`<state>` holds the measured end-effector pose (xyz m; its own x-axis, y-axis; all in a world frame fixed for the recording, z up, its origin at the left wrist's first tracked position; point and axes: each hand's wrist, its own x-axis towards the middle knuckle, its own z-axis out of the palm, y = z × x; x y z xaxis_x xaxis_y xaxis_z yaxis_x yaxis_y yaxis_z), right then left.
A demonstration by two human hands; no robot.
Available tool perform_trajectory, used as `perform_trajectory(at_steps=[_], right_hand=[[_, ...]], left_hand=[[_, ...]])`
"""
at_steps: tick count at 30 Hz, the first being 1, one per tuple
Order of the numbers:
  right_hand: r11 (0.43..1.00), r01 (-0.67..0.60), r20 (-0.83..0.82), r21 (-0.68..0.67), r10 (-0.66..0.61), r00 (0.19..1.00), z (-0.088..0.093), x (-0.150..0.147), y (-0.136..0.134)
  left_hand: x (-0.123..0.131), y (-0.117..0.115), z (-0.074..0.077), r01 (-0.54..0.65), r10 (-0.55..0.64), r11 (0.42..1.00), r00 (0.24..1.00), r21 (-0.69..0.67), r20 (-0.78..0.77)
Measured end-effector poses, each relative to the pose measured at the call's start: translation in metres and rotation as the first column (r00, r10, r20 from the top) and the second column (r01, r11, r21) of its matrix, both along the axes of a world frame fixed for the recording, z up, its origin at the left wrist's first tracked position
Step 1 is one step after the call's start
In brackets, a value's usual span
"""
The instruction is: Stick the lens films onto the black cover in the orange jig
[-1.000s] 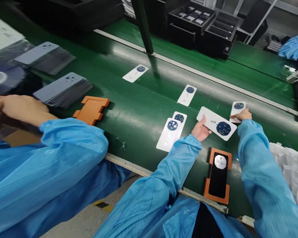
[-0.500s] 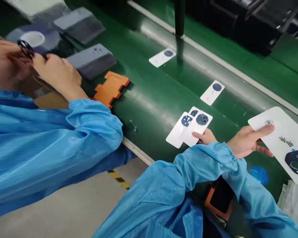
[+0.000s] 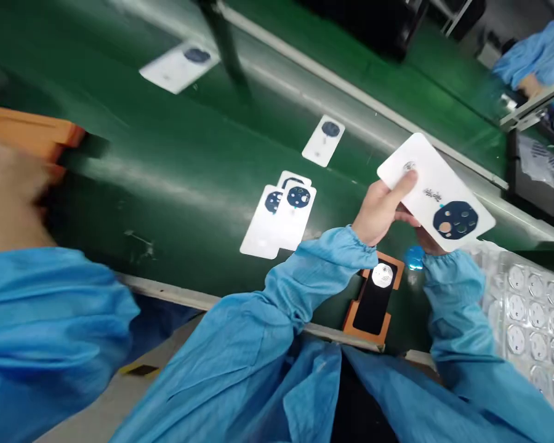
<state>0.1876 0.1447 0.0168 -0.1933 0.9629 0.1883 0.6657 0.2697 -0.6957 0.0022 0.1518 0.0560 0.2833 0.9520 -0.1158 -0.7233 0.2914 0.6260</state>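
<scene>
My left hand (image 3: 383, 206) grips a white phone-back-shaped panel (image 3: 422, 163), thumb on its face and fingers beneath. The panel is tilted and has a dark round camera patch with holes near its lower right end. My right hand (image 3: 430, 241) is under the panel's lower edge, its fingers hidden behind it. Below my hands, a black slab (image 3: 373, 307) with a silver disc (image 3: 382, 275) lies in an orange fixture (image 3: 381, 337). Three overlapping white panels (image 3: 295, 215) rest on the green surface to the left.
Two more white panels (image 3: 180, 66) (image 3: 324, 141) lie farther back. A co-worker's blurred hand (image 3: 9, 191) is beside another orange fixture (image 3: 28, 129) at the left. At the right are a clear tray (image 3: 501, 295) of round parts and a small blue film (image 3: 414, 258).
The view has swung right. My right hand has left the overlapping panels and is now under the held panel. The fixture below and the clear tray show more fully.
</scene>
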Motion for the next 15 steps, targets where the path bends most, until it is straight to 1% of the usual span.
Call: perform_trajectory(at_steps=[1, 2, 3, 4, 6, 8, 9, 11, 12, 13, 15], right_hand=[[0.995, 0.056, -0.101, 0.080, -0.047, 0.994, 0.016, 0.008, -0.009], [0.985, 0.111, -0.210, 0.132, -0.082, 0.974, 0.030, 0.014, -0.022], [0.978, 0.151, -0.305, 0.145, -0.100, 0.947, 0.041, 0.018, -0.037], [0.981, 0.161, -0.386, 0.107, -0.109, 0.916, 0.049, 0.021, -0.054], [0.992, 0.100, -0.457, -0.080, -0.125, 0.880, 0.055, 0.019, -0.086], [0.959, 0.011, -0.462, -0.285, -0.147, 0.874, 0.052, 0.010, -0.112], [0.938, -0.020, -0.469, -0.347, -0.155, 0.869, 0.048, 0.003, -0.120], [0.915, -0.075, -0.551, -0.396, -0.172, 0.817, 0.035, -0.012, -0.131], [0.907, -0.115, -0.602, -0.405, -0.170, 0.780, 0.027, -0.018, -0.133], [0.896, -0.163, -0.644, -0.413, -0.160, 0.748, 0.019, -0.023, -0.134], [0.867, -0.246, -0.690, -0.432, -0.143, 0.710, 0.004, -0.030, -0.132]], left_hand=[[-0.004, -0.004, 0.004, -0.012, 0.017, 0.997, 0.998, 0.082, -0.058], [-0.009, -0.010, 0.007, -0.005, 0.028, 0.986, 0.991, 0.166, -0.131], [-0.012, -0.017, 0.011, 0.027, 0.028, 0.969, 0.976, 0.246, -0.217], [-0.015, -0.025, 0.015, 0.083, 0.018, 0.945, 0.952, 0.315, -0.306], [-0.016, -0.044, 0.019, 0.224, -0.008, 0.892, 0.876, 0.393, -0.483], [-0.013, -0.065, 0.019, 0.319, 0.001, 0.856, 0.785, 0.406, -0.619], [-0.012, -0.074, 0.018, 0.345, 0.016, 0.848, 0.742, 0.403, -0.670], [-0.011, -0.089, 0.010, 0.388, 0.039, 0.836, 0.664, 0.388, -0.747], [-0.012, -0.094, 0.005, 0.419, 0.027, 0.829, 0.631, 0.371, -0.775], [-0.014, -0.098, -0.001, 0.453, -0.005, 0.825, 0.604, 0.338, -0.797], [-0.019, -0.100, -0.015, 0.496, -0.101, 0.832, 0.575, 0.248, -0.812]])
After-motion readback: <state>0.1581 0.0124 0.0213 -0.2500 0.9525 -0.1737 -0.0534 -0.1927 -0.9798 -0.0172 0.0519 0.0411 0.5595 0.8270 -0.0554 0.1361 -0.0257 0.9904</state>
